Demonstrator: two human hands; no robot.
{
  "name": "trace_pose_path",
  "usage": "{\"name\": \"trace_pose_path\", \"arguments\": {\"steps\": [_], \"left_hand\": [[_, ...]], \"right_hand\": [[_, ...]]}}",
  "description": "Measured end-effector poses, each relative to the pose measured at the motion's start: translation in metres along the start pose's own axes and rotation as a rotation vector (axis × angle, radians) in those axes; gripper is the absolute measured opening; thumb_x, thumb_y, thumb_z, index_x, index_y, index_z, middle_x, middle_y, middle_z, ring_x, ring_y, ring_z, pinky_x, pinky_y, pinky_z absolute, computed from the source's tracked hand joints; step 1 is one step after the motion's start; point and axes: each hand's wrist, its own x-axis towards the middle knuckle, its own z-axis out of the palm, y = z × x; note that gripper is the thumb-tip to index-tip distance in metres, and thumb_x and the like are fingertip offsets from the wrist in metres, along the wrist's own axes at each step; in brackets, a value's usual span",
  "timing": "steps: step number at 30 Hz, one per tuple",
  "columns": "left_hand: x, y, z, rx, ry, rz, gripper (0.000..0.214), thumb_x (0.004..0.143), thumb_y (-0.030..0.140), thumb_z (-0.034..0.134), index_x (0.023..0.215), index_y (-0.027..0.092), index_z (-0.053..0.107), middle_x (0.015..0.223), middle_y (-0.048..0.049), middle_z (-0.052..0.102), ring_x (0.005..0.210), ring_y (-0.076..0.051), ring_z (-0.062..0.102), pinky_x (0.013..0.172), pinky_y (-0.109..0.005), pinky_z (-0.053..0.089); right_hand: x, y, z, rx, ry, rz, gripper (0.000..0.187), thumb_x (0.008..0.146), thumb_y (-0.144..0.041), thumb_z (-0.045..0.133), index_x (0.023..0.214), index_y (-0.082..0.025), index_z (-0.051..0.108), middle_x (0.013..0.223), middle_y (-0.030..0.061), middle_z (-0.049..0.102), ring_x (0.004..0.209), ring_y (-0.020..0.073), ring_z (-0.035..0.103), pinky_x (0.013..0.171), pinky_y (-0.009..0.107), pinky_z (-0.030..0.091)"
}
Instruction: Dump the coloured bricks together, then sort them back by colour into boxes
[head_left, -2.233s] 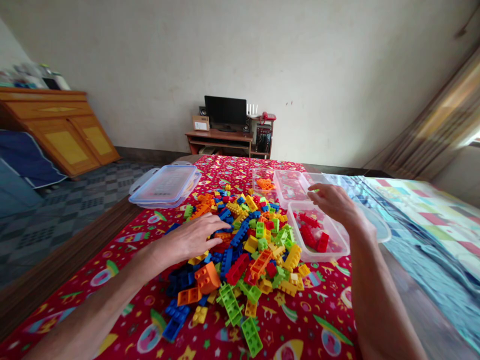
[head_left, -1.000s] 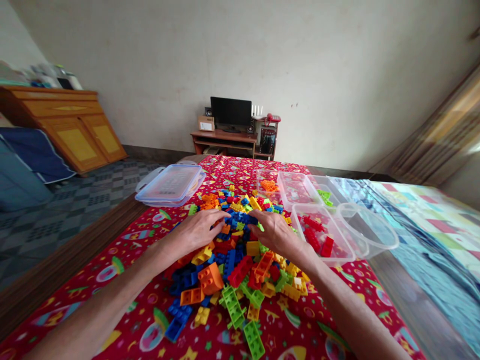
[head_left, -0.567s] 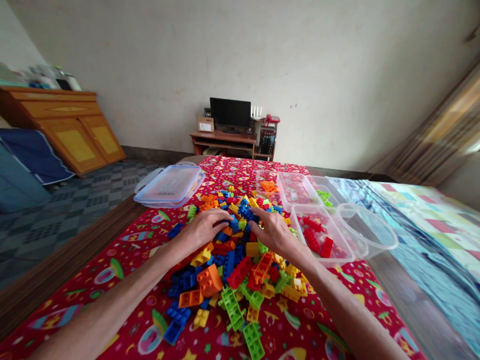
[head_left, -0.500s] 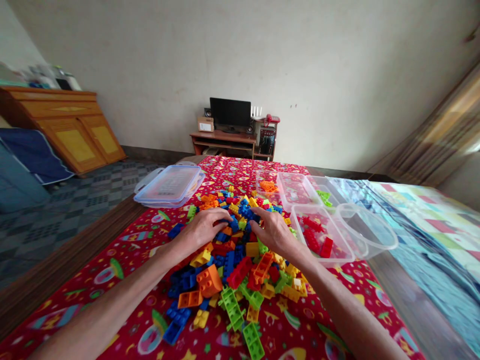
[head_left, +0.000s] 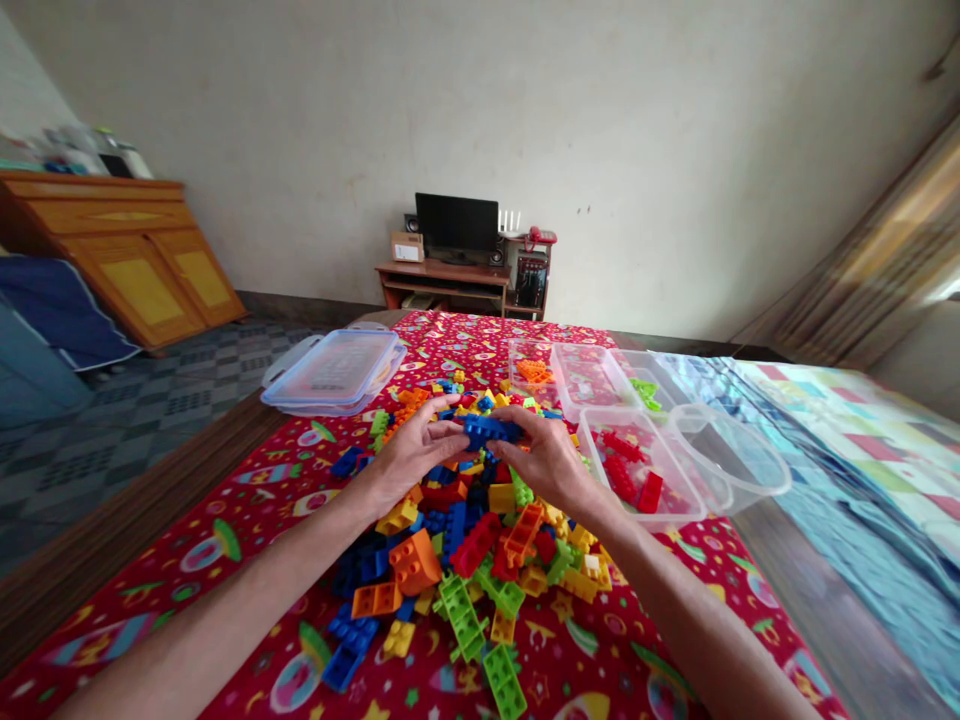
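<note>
Both my hands are raised over a heap of colourful plastic building bricks [head_left: 415,562], which lies on a red printed tablecloth [head_left: 630,640]. My left hand [head_left: 409,455] and my right hand [head_left: 544,460] meet at a small cluster of joined blue bricks [head_left: 489,431], pinching it from either side. Fingers hide part of the cluster. Just right of my right hand stands a clear plastic box holding red bricks [head_left: 641,465]. Further back are clear boxes with orange bricks [head_left: 531,372] and lime bricks [head_left: 646,393].
A clear box lid [head_left: 334,372] lies left of the heap, and a clear round container [head_left: 739,465] sits at the right. A quilted bed [head_left: 847,450] runs along the right side. A wooden desk with a monitor [head_left: 456,222] stands against the far wall.
My hands have come together and lifted the blue brick cluster off the far part of the heap. Earlier, they rested spread on the bricks.
</note>
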Motion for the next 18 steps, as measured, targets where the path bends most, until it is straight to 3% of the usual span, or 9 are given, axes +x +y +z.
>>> {"name": "trace_pose_path", "arguments": {"steps": [4, 7, 9, 12, 15, 18], "left_hand": [[0.003, 0.0, -0.007, 0.285, -0.002, 0.163, 0.05, 0.081, 0.039, 0.063, 0.124, 0.017, 0.051, 0.104, -0.0085, 0.069, 0.088, -0.021, 0.068, 0.081, -0.037, 0.057], [0.005, 0.0, -0.014, 0.592, 0.024, 0.291, 0.029, 0.084, 0.031, 0.054, 0.108, 0.018, 0.064, 0.106, -0.0076, 0.07, 0.09, -0.02, 0.067, 0.085, -0.036, 0.055], [0.007, -0.001, -0.018, 0.735, 0.007, 0.326, 0.027, 0.084, 0.028, 0.051, 0.104, 0.019, 0.067, 0.111, -0.0073, 0.07, 0.095, -0.021, 0.067, 0.09, -0.035, 0.052], [0.009, -0.003, -0.023, 0.895, -0.061, 0.299, 0.029, 0.081, 0.026, 0.052, 0.104, 0.02, 0.069, 0.114, -0.0077, 0.069, 0.104, -0.023, 0.065, 0.097, -0.037, 0.048], [0.012, -0.004, -0.031, 0.995, -0.096, 0.246, 0.03, 0.08, 0.027, 0.052, 0.104, 0.021, 0.07, 0.114, -0.0073, 0.07, 0.105, -0.023, 0.065, 0.097, -0.036, 0.048], [0.012, -0.002, -0.039, 1.044, -0.106, 0.22, 0.033, 0.081, 0.031, 0.052, 0.108, 0.022, 0.069, 0.116, -0.0056, 0.07, 0.105, -0.022, 0.065, 0.097, -0.035, 0.048]], "right_hand": [[0.011, 0.01, -0.046, -0.168, 0.233, 0.076, 0.025, 0.078, -0.024, 0.06, 0.101, -0.019, 0.067, 0.082, 0.002, 0.071, 0.069, 0.0138, 0.061, 0.065, 0.025, 0.046], [0.009, 0.026, -0.105, -0.416, 0.479, 0.199, 0.029, 0.078, -0.026, 0.058, 0.104, -0.018, 0.067, 0.078, 0.0033, 0.069, 0.067, 0.0158, 0.06, 0.066, 0.028, 0.045], [-0.001, 0.041, -0.144, -0.609, 0.577, 0.309, 0.03, 0.077, -0.027, 0.058, 0.104, -0.018, 0.068, 0.076, 0.0052, 0.068, 0.069, 0.0189, 0.061, 0.066, 0.032, 0.044], [-0.026, 0.07, -0.191, -0.792, 0.478, 0.469, 0.024, 0.077, -0.028, 0.06, 0.097, -0.019, 0.07, 0.071, 0.0095, 0.066, 0.069, 0.0219, 0.06, 0.064, 0.035, 0.041], [-0.052, 0.103, -0.218, -0.818, 0.382, 0.627, 0.018, 0.077, -0.026, 0.059, 0.089, -0.018, 0.07, 0.056, 0.0074, 0.059, 0.056, 0.0211, 0.056, 0.058, 0.037, 0.038], [-0.071, 0.132, -0.227, -0.792, 0.341, 0.549, 0.006, 0.072, -0.026, 0.062, 0.071, -0.022, 0.066, 0.055, 0.0051, 0.056, 0.055, 0.021, 0.055, 0.055, 0.036, 0.038]]}}
